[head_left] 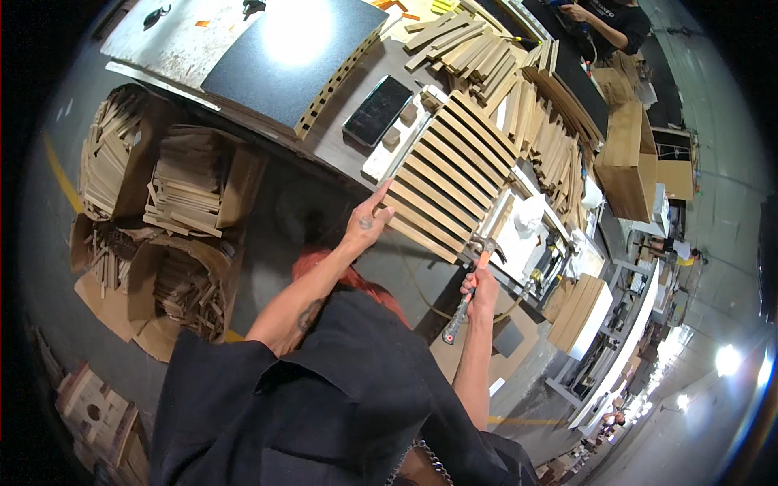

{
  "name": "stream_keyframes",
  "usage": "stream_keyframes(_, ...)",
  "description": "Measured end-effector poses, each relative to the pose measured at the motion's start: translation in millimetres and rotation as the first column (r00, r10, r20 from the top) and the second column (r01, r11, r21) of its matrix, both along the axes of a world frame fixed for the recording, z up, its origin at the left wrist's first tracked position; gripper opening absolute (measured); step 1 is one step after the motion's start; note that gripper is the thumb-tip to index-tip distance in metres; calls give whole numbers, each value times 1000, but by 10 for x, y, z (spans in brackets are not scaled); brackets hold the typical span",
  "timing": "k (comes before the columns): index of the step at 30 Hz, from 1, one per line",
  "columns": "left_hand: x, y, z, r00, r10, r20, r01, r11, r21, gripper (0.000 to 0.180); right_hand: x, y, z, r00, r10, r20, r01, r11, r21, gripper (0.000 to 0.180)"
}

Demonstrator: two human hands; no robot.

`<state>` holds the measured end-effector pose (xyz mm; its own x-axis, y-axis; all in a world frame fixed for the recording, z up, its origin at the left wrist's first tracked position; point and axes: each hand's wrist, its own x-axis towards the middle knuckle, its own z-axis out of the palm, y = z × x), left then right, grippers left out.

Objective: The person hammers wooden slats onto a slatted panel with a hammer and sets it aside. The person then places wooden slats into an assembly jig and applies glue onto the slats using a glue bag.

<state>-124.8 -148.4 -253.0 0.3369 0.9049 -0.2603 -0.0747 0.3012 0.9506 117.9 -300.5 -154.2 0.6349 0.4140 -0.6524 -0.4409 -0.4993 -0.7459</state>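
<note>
A panel of parallel wooden slats [454,172] with dark gaps lies at the near edge of the workbench. My left hand [369,220] rests against its left near corner, index finger stretched along the edge and thumb apart. At the panel's right near corner, my right hand [481,290] grips a claw hammer [457,322] by its orange and dark handle. The hammer's metal head is close beside the slats; whether it touches them I cannot tell. Beyond the panel's left side lies a black smartphone [378,110], with small wooden blocks [391,136] on a white strip next to it.
Loose wooden strips [474,53] are piled behind and right of the panel. A dark flat board [296,57] covers the bench's left part. Cardboard boxes of strips [188,174] stand on the floor at left. Across the bench, another person's hand [577,13] holds a blue tool.
</note>
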Motion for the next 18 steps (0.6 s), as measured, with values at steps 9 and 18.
stream_keyframes(9,35,-37,-182,998,42,-57,-37,996,83,68,-55,-90,73,985,-174,-6,174,985,19,20)
stream_keyframes(18,-3,-8,-110,1000,-8,-29,9,1000,21,62,-126,27,-20,993,-85,81,85,996,10,21)
